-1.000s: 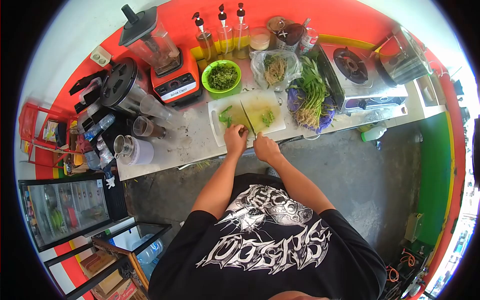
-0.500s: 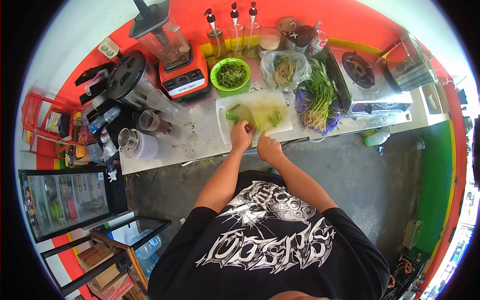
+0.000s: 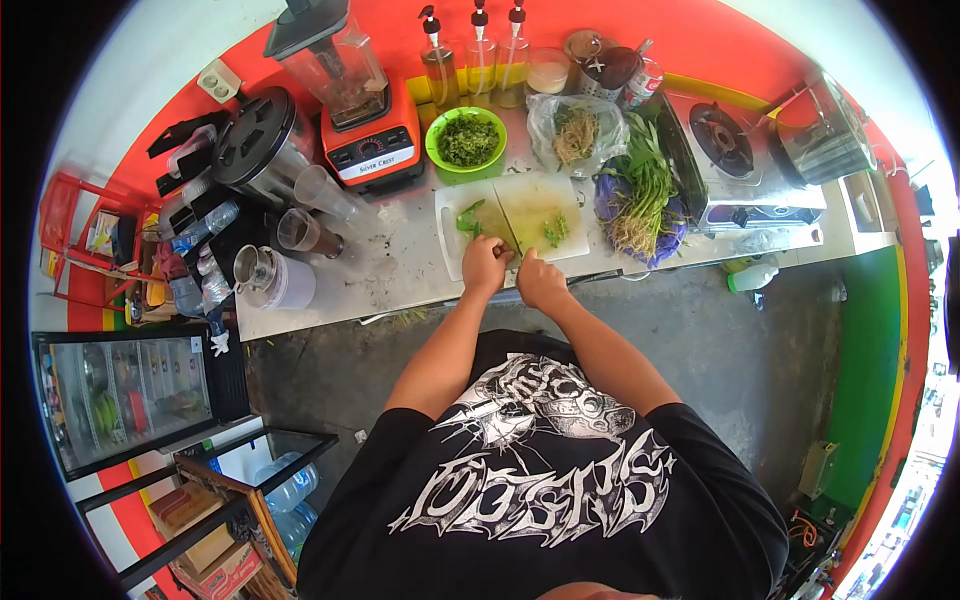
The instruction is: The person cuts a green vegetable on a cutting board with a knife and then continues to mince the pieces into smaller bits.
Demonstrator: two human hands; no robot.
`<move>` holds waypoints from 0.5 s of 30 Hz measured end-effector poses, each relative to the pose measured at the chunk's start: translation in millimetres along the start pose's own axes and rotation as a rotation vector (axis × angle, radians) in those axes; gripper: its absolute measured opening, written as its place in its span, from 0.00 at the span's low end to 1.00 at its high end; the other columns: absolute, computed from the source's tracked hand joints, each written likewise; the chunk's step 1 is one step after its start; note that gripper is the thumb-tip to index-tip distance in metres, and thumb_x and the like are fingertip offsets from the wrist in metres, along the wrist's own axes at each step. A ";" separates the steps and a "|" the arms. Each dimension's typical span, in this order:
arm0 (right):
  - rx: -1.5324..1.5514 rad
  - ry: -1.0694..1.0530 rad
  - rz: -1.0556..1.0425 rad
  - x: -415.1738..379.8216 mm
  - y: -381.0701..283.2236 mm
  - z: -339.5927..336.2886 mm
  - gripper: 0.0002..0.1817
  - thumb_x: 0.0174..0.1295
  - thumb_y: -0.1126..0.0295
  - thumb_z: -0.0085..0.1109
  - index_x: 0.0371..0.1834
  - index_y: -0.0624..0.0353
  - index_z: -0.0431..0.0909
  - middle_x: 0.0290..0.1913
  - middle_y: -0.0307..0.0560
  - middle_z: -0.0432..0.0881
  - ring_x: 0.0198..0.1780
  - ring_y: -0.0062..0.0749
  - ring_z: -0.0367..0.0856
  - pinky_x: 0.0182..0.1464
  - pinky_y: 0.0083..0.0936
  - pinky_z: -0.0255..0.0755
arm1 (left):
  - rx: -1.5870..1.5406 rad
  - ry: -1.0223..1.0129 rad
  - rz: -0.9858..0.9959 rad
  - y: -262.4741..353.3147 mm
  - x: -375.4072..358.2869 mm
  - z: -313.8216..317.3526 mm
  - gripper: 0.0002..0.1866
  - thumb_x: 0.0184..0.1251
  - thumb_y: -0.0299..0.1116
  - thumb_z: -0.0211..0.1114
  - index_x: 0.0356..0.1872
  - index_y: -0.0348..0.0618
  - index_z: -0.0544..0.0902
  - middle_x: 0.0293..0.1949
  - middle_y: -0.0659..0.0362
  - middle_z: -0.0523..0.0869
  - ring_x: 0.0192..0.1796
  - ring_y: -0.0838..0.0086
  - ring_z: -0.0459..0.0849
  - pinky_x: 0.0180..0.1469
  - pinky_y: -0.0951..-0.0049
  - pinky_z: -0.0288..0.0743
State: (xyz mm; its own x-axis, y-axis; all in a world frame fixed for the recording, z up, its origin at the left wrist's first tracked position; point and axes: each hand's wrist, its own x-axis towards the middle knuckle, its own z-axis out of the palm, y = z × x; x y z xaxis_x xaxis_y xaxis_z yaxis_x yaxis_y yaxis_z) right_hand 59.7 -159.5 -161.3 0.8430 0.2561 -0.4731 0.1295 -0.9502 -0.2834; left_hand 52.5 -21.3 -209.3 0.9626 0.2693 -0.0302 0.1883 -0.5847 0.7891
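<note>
Nearest the camera: black printed T-shirt (image 3: 540, 480), both forearms reaching forward to the counter edge. Left hand (image 3: 486, 266) sits on the near part of the white cutting board (image 3: 512, 215), fingers curled together and pressing down on the green leaves (image 3: 470, 219), likely to pin them for the blade. Right hand (image 3: 541, 282) is at the board's near edge, fist closed around the knife (image 3: 505, 240) handle; the blade runs away from the body across the board, just beside the left knuckles. Whether the edge touches the leaves cannot be told. A small chopped pile (image 3: 555, 231) lies on the board's right half, apart from the uncut leaves, so cut and uncut stay separate.

Farther back: green bowl (image 3: 466, 140) of chopped greens just behind the board, within easy reach for tipping in. To the right, a bunch of rooted herbs (image 3: 636, 195) on a purple bag, and a clear bag (image 3: 575, 130) of more. Orange blender (image 3: 365, 110) left of the bowl, cups (image 3: 300, 232) beside it. Gas stove (image 3: 735, 150) far right. Pump bottles (image 3: 478, 55) along the back wall.
</note>
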 end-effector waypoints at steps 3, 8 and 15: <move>-0.032 -0.011 -0.062 3.3 1.3 -5.4 0.17 0.68 0.70 0.54 0.56 0.68 0.67 0.50 0.71 0.86 0.55 0.64 0.86 0.58 0.51 0.80 | 0.005 0.003 0.020 -2.8 -2.8 1.4 0.07 0.53 0.31 0.78 0.30 0.43 0.88 0.32 0.54 0.82 0.41 0.57 0.83 0.45 0.57 0.76; -0.016 0.011 0.007 -16.7 -2.8 5.0 0.16 0.69 0.70 0.53 0.55 0.68 0.67 0.50 0.72 0.86 0.54 0.65 0.86 0.57 0.51 0.80 | 0.016 0.089 0.092 -3.0 -4.8 3.8 0.07 0.54 0.32 0.77 0.30 0.41 0.89 0.30 0.53 0.82 0.36 0.57 0.82 0.40 0.58 0.75; -0.029 0.003 -0.037 2.6 -2.3 -6.9 0.16 0.70 0.70 0.51 0.55 0.68 0.67 0.50 0.73 0.86 0.54 0.66 0.86 0.57 0.53 0.80 | 0.012 0.082 0.073 0.9 -9.4 -0.1 0.06 0.54 0.30 0.77 0.30 0.41 0.89 0.32 0.54 0.83 0.42 0.57 0.83 0.46 0.56 0.76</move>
State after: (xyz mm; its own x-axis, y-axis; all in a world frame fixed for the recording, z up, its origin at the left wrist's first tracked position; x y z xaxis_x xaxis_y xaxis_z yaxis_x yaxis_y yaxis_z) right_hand 65.2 -157.8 -156.1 0.8387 0.2903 -0.4607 0.1752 -0.9449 -0.2765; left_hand 43.7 -24.3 -208.3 0.9548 0.2872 0.0773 0.1215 -0.6138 0.7800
